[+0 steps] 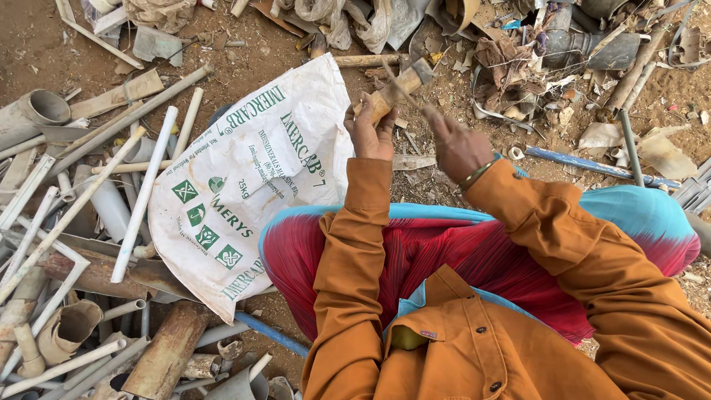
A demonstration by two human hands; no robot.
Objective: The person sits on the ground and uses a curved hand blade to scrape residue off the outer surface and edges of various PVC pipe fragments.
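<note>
From the head camera, you are looking straight down over your orange sleeves and a red and blue pleated cloth across your lap. Your left hand is raised in front of you with its fingers wrapped around the lower end of a short tan piece of pipe, which tilts up and to the right, its far end looking grey and ragged. Your right hand sits just beside it, a bangle at the wrist, fingers curled closed on a thin stick-like tool that crosses the pipe (the motion blur keeps you from telling what it is). The pipe hangs above bare ground, between the white printed sack to your left and a heap of torn scrap further right. The sack lies partly over a pile of white and grey plastic pipes, with rusty tubes near your left knee. A blue pipe lies on the dirt to your right
</note>
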